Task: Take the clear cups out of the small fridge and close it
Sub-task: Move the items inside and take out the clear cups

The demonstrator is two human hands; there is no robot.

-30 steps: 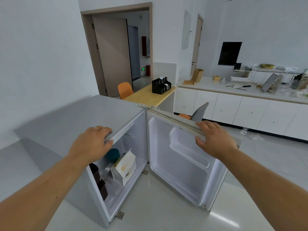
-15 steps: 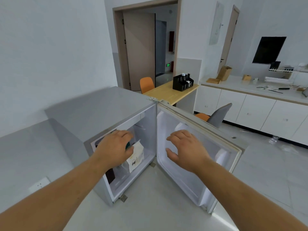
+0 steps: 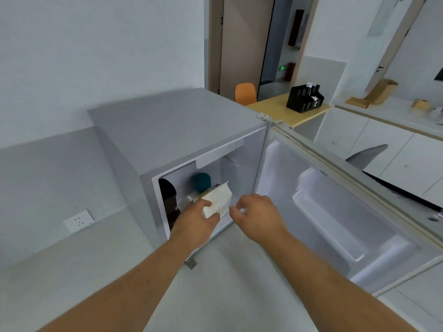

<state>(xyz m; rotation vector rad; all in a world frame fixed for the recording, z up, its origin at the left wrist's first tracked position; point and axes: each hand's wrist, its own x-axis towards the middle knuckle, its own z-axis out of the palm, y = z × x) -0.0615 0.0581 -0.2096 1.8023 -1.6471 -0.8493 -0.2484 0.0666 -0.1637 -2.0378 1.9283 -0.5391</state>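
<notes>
The small grey fridge (image 3: pixel 182 130) stands on the floor with its door (image 3: pixel 335 212) swung wide to the right. Inside lie a white paper bag (image 3: pixel 221 200), a teal round object (image 3: pixel 201 181) and a dark bottle (image 3: pixel 167 195). Something clear (image 3: pixel 191 197), possibly the clear cups, peeks out left of the bag; most of it is hidden. My left hand (image 3: pixel 196 224) reaches into the opening, fingers apart and touching the bag's lower left. My right hand (image 3: pixel 259 218) hovers open just right of the bag, at the fridge's front edge.
A wall socket (image 3: pixel 78 220) sits low on the left wall. Behind the fridge are a wooden table (image 3: pixel 275 109) with a black organiser (image 3: pixel 304 98), an orange chair (image 3: pixel 245 93), a grey chair (image 3: pixel 366 155) behind the door, and white cabinets (image 3: pixel 383 144).
Both hands left the fridge's top edge and the door's top edge, dropped down and moved into the fridge opening. My view has moved lower and closer to the fridge.
</notes>
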